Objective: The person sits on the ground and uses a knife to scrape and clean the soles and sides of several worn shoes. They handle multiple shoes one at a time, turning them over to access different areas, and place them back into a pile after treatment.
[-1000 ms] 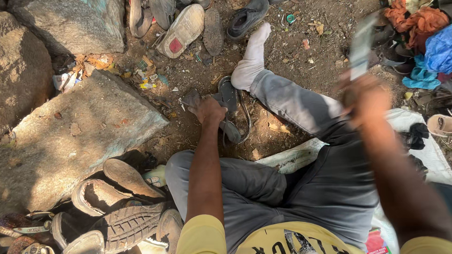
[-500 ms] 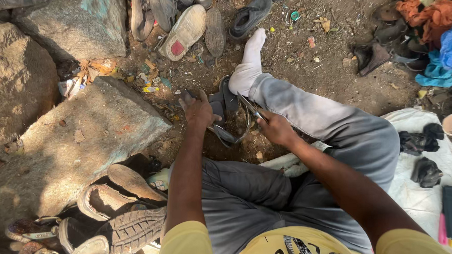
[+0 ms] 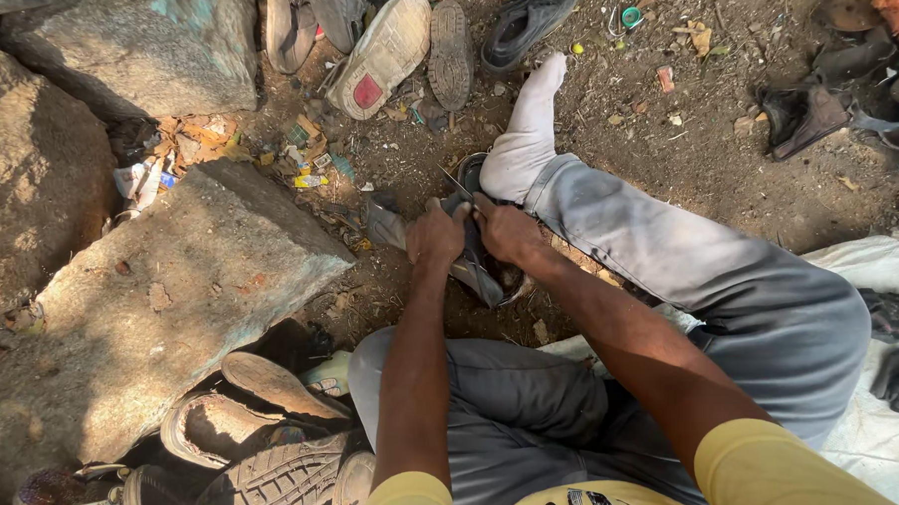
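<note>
- The left hand (image 3: 435, 238) is curled shut around the dark sandal (image 3: 475, 267), knuckles up, gripping its near-left edge; the forearm runs straight down from it toward the yellow sleeve at the bottom of the view.
- The right hand (image 3: 509, 231) is closed over the same sandal just right of the left hand, the two hands almost touching; its forearm slants down to the right across the grey trouser leg (image 3: 689, 264).
- A thin pointed blade (image 3: 456, 186) sticks up and to the left between the hands; which hand holds it cannot be told.
- The sandal lies on the dirt ground (image 3: 665, 145), partly hidden by both hands, with its strap end showing below them.
- The white-socked foot (image 3: 527, 140) lies just above and right of the sandal, touching or nearly touching it.
- A large flat stone (image 3: 163, 322) sits to the left of the sandal, near but apart from it.
- A heap of worn shoes (image 3: 267, 458) lies below the stone, well to the lower left of the sandal.
- More shoes (image 3: 402, 40), soles up, lie well above the sandal.
- A white cloth (image 3: 874, 427) spreads far to its lower right.
</note>
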